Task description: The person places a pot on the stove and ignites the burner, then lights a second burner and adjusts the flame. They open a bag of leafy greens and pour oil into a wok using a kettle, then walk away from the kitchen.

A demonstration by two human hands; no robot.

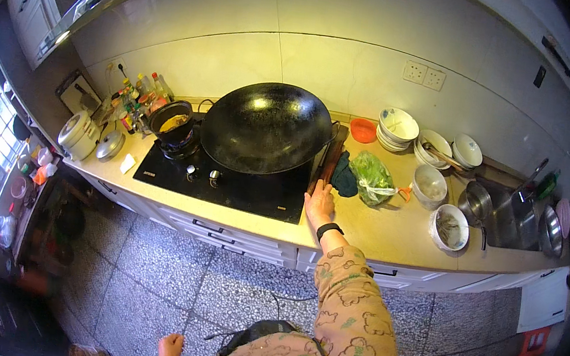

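My right hand (319, 203), with a black band at the wrist, reaches over the counter beside the cooktop. Its fingertips touch the near end of a long brown wooden piece (331, 157); whether they grip it I cannot tell. Left of that hand, a large black wok (267, 133) sits on the black glass cooktop (256, 196). A dark green cloth (344, 175) and a knotted clear bag of green vegetables (372, 175) lie to the right. Low in the picture my left hand (170, 351) hangs over the floor with its fingers curled, nothing visible in it.
A dark pot (173, 120) with yellowish food stands on the left burner. Stacked bowls (396, 130) and a red bowl (363, 131) line the wall. Two more bowls, one holding noodle-like strands (449, 227), stand near the sink (514, 222). Bottles (160, 87) crowd the left corner.
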